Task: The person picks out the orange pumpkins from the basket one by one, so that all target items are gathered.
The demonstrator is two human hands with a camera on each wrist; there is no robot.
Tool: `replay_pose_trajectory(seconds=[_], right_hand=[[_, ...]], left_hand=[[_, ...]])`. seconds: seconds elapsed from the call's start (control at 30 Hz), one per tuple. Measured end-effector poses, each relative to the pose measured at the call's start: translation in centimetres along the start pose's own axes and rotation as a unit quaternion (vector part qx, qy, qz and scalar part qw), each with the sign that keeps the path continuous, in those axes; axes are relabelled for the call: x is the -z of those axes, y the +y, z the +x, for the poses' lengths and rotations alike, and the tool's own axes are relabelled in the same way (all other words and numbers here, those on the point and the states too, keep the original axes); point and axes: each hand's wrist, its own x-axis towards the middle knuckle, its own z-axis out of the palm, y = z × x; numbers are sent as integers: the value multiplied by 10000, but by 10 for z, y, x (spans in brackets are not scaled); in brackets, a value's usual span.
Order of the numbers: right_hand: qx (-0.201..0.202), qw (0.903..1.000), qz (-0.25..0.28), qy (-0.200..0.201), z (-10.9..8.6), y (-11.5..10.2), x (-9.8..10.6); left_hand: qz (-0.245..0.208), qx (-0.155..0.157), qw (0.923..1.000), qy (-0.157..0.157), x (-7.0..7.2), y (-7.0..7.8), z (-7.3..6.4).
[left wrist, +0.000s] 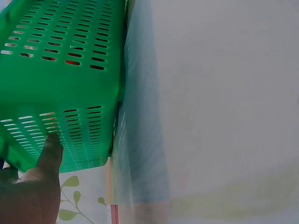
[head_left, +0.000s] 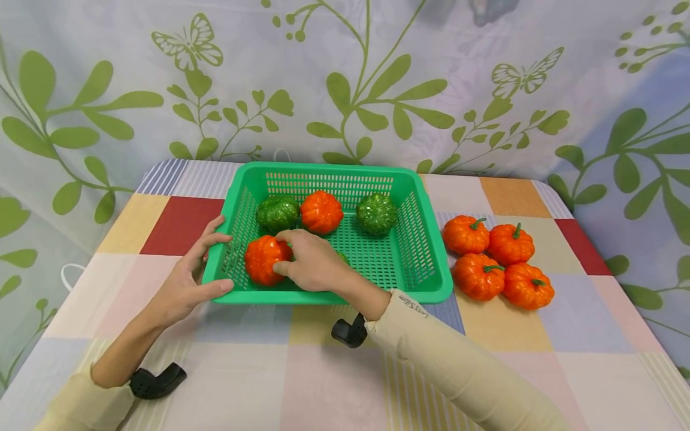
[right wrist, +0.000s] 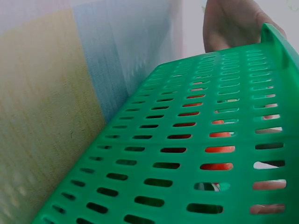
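Observation:
A green plastic basket point(head_left: 334, 297) with slotted walls stands on the table. At its left end, my left hand point(head_left: 185, 287) holds the rim, thumb over the front left corner; one finger point(left wrist: 50, 151) presses the slotted outer wall in the left wrist view. Inside the basket, my right hand point(head_left: 315, 260) grips an orange pumpkin point(head_left: 262, 261) between thumb and fingers at the front left. Behind it lie a dark green pumpkin point(head_left: 277, 214) and another orange pumpkin point(head_left: 321, 212). A second green pumpkin point(head_left: 377, 214) sits at the back right. A green bit point(head_left: 343, 258) shows beside my right hand, mostly hidden.
Several orange pumpkins with green stems, among them a near one point(head_left: 478, 277), cluster on the table just right of the basket. A patchwork cloth point(head_left: 237, 371) covers the table. A leaf-patterned curtain point(head_left: 302, 78) hangs behind the table's far edge.

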Motion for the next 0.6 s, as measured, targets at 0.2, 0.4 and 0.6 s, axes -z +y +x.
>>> replay_pose_trajectory(seconds=[0.2, 0.4, 0.6], right_hand=[[43, 9994, 297, 160, -1, 2, 0], [119, 9993, 334, 151, -2, 2, 1], [233, 9997, 26, 80, -1, 2, -1]], left_hand=[[72, 22, 10000, -2, 0, 1, 2], [224, 49, 9997, -76, 1, 1, 4], [77, 27, 10000, -7, 0, 1, 1]])
